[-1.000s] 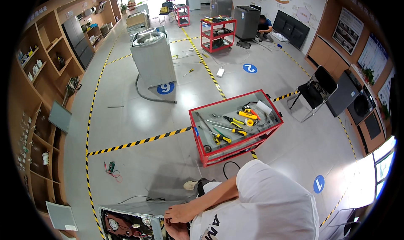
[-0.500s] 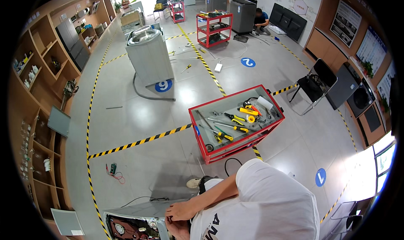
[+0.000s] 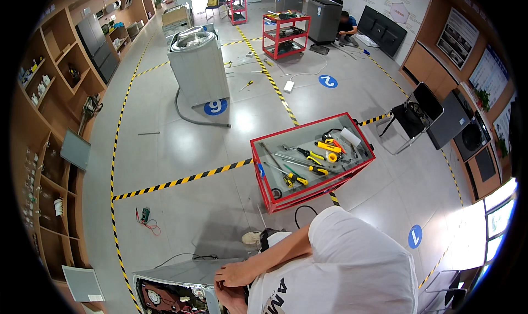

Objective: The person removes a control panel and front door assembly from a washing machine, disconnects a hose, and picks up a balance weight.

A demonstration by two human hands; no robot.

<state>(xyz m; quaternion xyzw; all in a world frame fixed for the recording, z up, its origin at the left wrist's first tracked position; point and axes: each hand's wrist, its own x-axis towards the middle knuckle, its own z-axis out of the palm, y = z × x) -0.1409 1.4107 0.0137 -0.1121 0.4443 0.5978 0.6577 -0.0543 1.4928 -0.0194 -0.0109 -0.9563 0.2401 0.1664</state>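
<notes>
At the bottom, an opened appliance (image 3: 193, 267) with a grey casing shows a brown interior board (image 3: 168, 295) and wiring. My right arm reaches across my white shirt to its right end, where my right hand (image 3: 234, 274) has its fingers curled down at the panel's edge; what they hold is hidden. My left hand (image 3: 234, 298) is just below the right one, against the same end of the appliance, its fingers mostly hidden. A dark cable (image 3: 190, 254) lies behind the casing.
A red tool trolley (image 3: 312, 159) stands ahead, a meter with leads (image 3: 145, 215) lies left. Beyond are a white washer (image 3: 198, 75) with a hose and another trolley (image 3: 286, 36). Shelving (image 3: 55, 209) lines the left, a chair (image 3: 411, 119) stands right. A crouched person (image 3: 346, 28) is at the back.
The view has shifted slightly. Both hands stay at the right end of the appliance with little visible movement.
</notes>
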